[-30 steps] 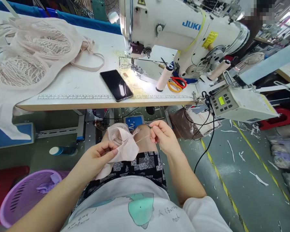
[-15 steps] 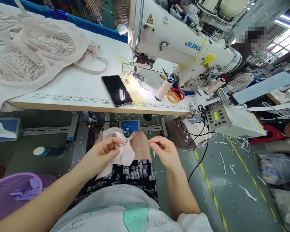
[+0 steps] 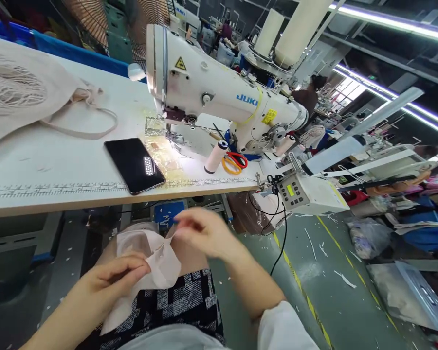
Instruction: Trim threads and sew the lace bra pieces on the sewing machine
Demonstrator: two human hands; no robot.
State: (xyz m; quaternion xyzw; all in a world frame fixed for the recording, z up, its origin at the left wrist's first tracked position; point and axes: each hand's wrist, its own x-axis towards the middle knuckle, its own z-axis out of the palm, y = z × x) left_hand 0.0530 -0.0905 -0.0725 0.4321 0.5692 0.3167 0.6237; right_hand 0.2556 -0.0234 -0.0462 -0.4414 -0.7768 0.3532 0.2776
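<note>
Above the lap (image 3: 177, 299), left hand (image 3: 113, 282) pinches pale fabric (image 3: 164, 267); right hand (image 3: 206, 236) blurred, grip unclear; a plastic bag (image 3: 367, 238) holds indistinct items.

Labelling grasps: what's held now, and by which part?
Pale fabric, pinched partway along by the left hand. Right hand is blurred at the fabric's narrow tip; can't tell if it grips.

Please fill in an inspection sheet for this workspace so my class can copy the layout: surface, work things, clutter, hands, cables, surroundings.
Surface: white table, ruler markings along the front.
Work things: pale cloth below the table's edge; sewing machine and garment on the table.
Clutter: phone, scissors and spool on the table; scraps on the floor.
Hands: left hand pinches the cloth; right hand blurred beside it, grip unclear.
Cables: black cable hanging below the control box.
Surroundings: fan behind the table; person in the background.
</note>
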